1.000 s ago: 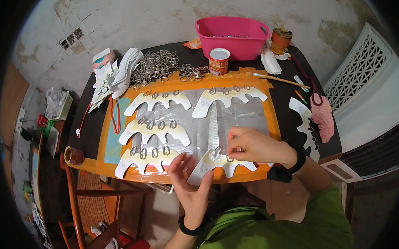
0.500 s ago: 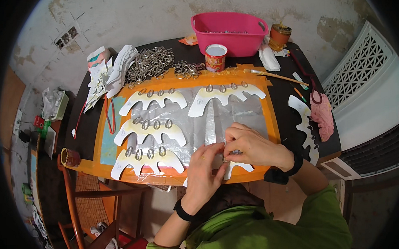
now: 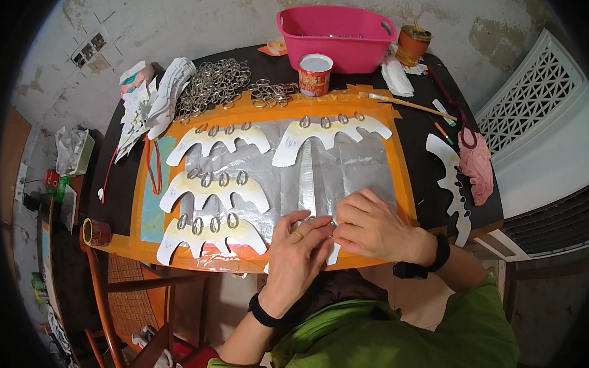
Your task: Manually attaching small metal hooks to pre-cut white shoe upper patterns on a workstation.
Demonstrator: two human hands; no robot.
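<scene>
At the table's front edge my left hand (image 3: 298, 249) presses bent fingers onto a white scalloped paper piece (image 3: 333, 254), most of it hidden under both hands. My right hand (image 3: 367, 227) meets it there, fingertips pinched together at the piece's upper edge; whatever they hold is covered. Left of the hands lies a similar scalloped piece (image 3: 244, 236) with oval metal rings (image 3: 215, 224) along its yellowish top edge. Two more ringed pieces lie beyond it, the middle piece (image 3: 243, 193) and the far piece (image 3: 251, 139). Another ringed piece (image 3: 287, 146) lies at the far right of the mat.
Orange tape (image 3: 403, 180) borders the grey plastic mat (image 3: 365, 165). At the back are a heap of metal rings (image 3: 213, 86), a red tin (image 3: 315, 76) and a pink basket (image 3: 335, 49). A brush (image 3: 412, 105), pink cloth (image 3: 477, 171) and scalloped piece (image 3: 444, 169) lie right.
My left fingers have shifted up and right over the piece, covering more of it. My right hand's fingertips remain close by, slightly higher. The whole view has shifted slightly.
</scene>
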